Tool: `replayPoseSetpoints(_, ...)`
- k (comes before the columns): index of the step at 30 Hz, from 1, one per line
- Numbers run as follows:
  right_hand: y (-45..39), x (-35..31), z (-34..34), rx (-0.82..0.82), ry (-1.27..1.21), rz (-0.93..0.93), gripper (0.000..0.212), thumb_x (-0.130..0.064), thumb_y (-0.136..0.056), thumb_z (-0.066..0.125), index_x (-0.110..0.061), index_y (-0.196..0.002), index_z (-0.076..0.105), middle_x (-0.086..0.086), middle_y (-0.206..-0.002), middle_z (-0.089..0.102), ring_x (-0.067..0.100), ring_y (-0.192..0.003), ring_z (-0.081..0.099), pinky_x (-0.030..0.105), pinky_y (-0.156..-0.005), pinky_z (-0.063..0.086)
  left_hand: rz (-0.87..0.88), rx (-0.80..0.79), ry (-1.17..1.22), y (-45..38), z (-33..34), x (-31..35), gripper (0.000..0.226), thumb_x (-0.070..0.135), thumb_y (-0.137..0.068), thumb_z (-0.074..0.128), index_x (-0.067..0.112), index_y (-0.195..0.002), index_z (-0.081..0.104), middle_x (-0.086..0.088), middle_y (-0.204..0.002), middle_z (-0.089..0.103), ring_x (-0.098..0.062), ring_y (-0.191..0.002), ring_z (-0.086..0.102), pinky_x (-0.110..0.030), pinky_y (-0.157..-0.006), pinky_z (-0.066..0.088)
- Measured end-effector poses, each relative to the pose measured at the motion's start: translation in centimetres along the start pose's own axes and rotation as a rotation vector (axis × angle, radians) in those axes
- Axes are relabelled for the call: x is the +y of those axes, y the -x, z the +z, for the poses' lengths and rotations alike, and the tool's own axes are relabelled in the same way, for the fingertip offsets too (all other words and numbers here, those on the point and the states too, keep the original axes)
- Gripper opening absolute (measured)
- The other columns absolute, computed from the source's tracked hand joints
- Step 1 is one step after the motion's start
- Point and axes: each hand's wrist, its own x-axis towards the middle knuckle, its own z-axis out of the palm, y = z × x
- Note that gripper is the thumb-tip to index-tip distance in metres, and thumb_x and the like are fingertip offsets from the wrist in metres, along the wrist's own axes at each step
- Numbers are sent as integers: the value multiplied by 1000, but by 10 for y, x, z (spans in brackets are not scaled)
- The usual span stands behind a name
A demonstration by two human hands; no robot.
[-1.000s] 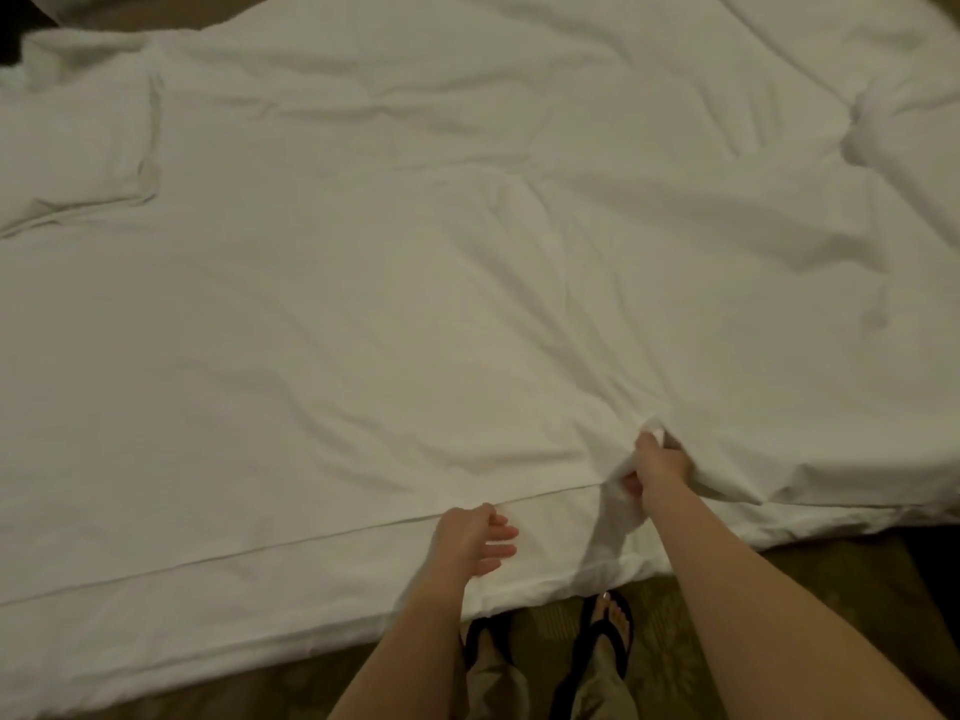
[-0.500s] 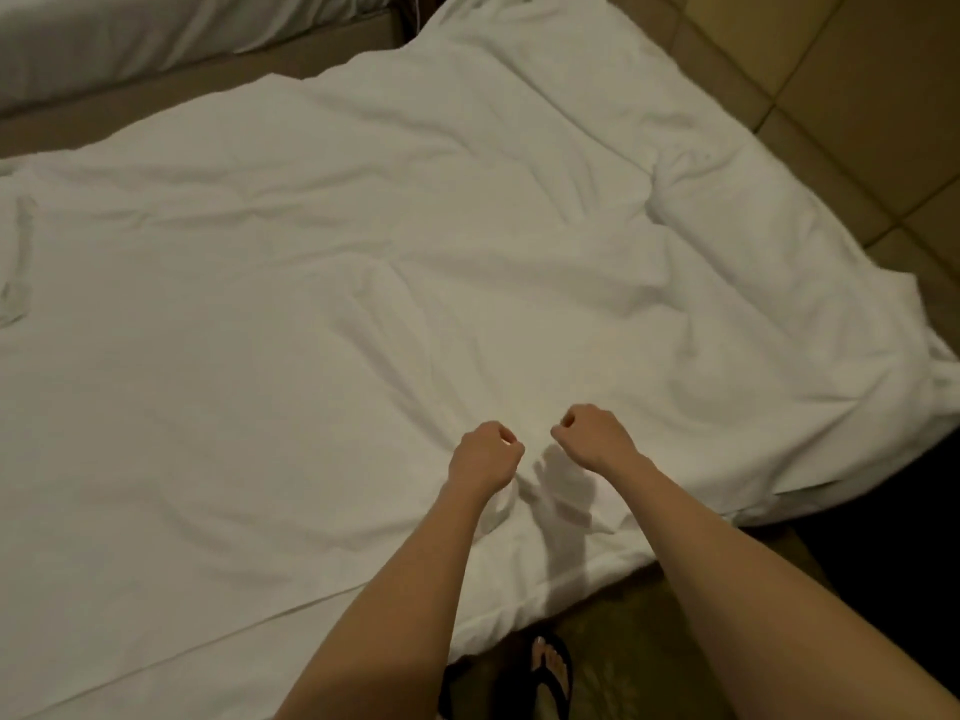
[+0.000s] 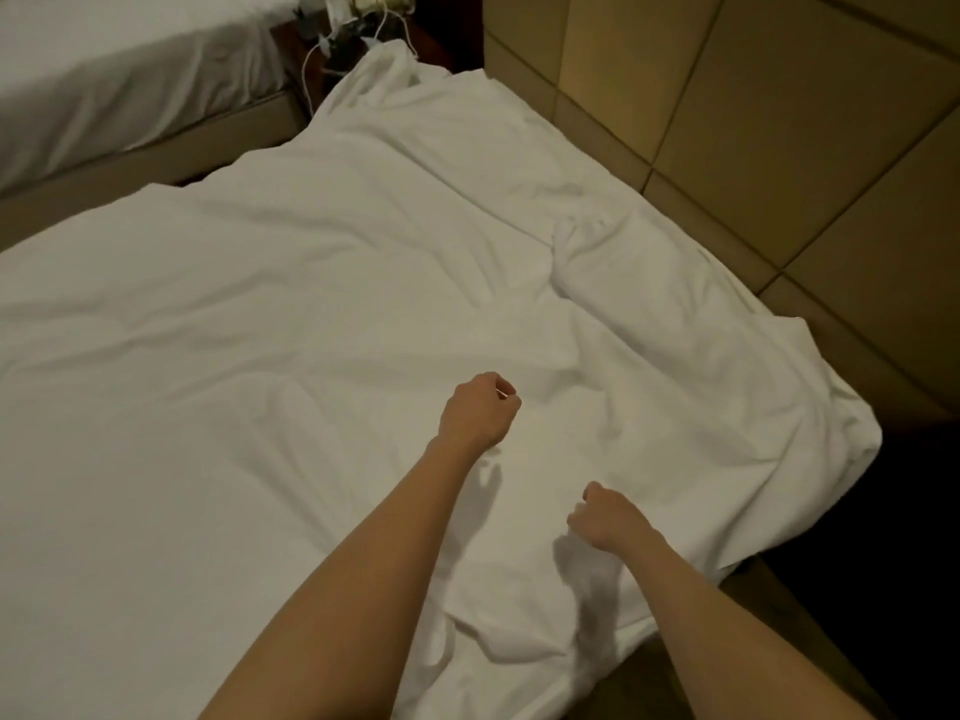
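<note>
View from a head-worn camera, looking down over a bed. Two bare forearms reach in from the bottom edge. The right hand [image 3: 605, 514] is the nearer one, set just inside the near edge of a white duvet [image 3: 260, 356]. Its fingers are clenched into a fist with the knuckles pointing left, and nothing shows in its grasp. A dark shadow falls on the cloth directly below it. The left hand [image 3: 480, 410] is a little farther in and to the left, over the middle of the duvet. It is also curled into a fist, with no fabric visibly caught in it. The two hands are apart, and it cannot be told whether either one touches the cloth. The duvet is spread across the whole bed, mostly flat on the left. On the right it is creased, with a thick rumpled fold [image 3: 623, 262] beyond the hands and a bunched corner [image 3: 841, 433] hanging over the right side. Tan wall panels [image 3: 779, 122] run along the right. At the far end, the duvet's corner rises against a dark nightstand [image 3: 291, 39] with white cables [image 3: 311, 70]. A second bed [image 3: 104, 80] with white linen lies at the upper left.
</note>
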Motion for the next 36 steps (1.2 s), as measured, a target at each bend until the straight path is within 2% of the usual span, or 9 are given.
replayPoseSetpoints(5,-37,-24,-77,177,-58,-102,52,-32,-93,50,-8,-137,38,12,-139,46,30,-124,48,36,-98,42,-44,-79,-41,-19,35,5,27,22,-91,52,14,-114,63,-5,-115,66,-22,-104,60,-27,-87,44)
replayPoseSetpoints(10,-74,-34,-154,304,-79,-219,45,-27,-93,49,-8,-133,41,10,-127,53,28,-112,53,36,-88,46,-181,-209,-63,-29,85,5,28,24,-91,53,15,-116,61,-5,-121,63,-22,-110,58,-30,-94,45)
replayPoseSetpoints(17,-127,18,-157,113,98,-184,46,-32,-92,51,-9,-130,43,12,-134,49,31,-120,50,38,-95,45,-133,-11,36,-109,80,81,28,21,-91,54,11,-115,64,-8,-119,65,-25,-113,58,-28,-92,41)
replayPoseSetpoints(21,-148,36,-166,23,220,-239,37,-30,-92,49,-10,-123,46,9,-126,53,29,-112,54,35,-88,44,-143,109,89,-145,73,114,29,21,-90,53,13,-117,62,-4,-118,65,-22,-109,58,-28,-88,42)
replayPoseSetpoints(26,-175,9,-213,293,174,-378,32,-25,-89,52,-9,-117,50,12,-121,54,32,-111,52,38,-87,45,-274,94,58,-151,98,106,34,25,-91,53,13,-123,56,-7,-124,59,-25,-115,54,-32,-94,42)
replayPoseSetpoints(29,-190,2,-230,406,268,-292,61,-34,-84,64,-9,-132,36,13,-135,36,35,-125,36,51,-96,39,-388,29,43,-133,126,84,46,30,-92,56,9,-132,45,-13,-132,47,-28,-123,46,-36,-101,38)
replayPoseSetpoints(32,-202,17,-224,217,369,-83,91,-39,-83,67,-8,-148,11,15,-154,9,41,-141,13,61,-106,26,-450,31,128,-120,141,69,52,27,-90,59,9,-135,40,-11,-136,41,-27,-126,43,-34,-101,36)
replayPoseSetpoints(34,-208,24,-214,237,416,-90,73,-23,-88,63,-4,-143,19,19,-151,18,43,-138,21,58,-103,34,-456,30,171,-117,141,67,54,28,-89,60,11,-136,41,-9,-138,40,-24,-126,43,-31,-100,37)
replayPoseSetpoints(36,-211,20,-213,344,422,-168,43,-11,-90,57,-3,-128,39,19,-133,41,38,-121,45,44,-91,45,-454,32,218,-119,137,71,56,30,-88,61,11,-137,41,-8,-140,38,-23,-126,44,-29,-100,37)
